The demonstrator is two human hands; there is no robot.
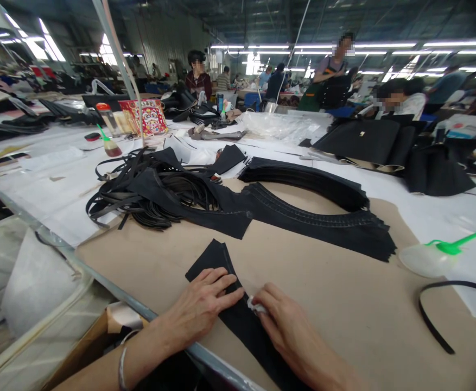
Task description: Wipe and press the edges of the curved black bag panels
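Note:
A long black strip-shaped piece of material point(243, 324) lies slantwise on the tan sheet, a raised edge running along it. Flat on its upper part rests my left hand point(205, 296), fingers stretched out and pressing it down. My right hand point(286, 328) pinches a small crumpled white wad point(256, 305), which looks like cloth or tissue, against the strip's right edge. My right palm and forearm cover part of the strip's lower end. Beyond my hands lies a row of overlapped black curved pieces point(323, 231), with a thick curved stack point(303, 182) behind it.
A tangle of black straps point(160, 190) sits left of the stacks. On the right are a green-nozzled squeeze bottle point(429, 259) and a loose black strip point(427, 320). The metal table edge point(135, 307) runs along my left. Several people work in the background.

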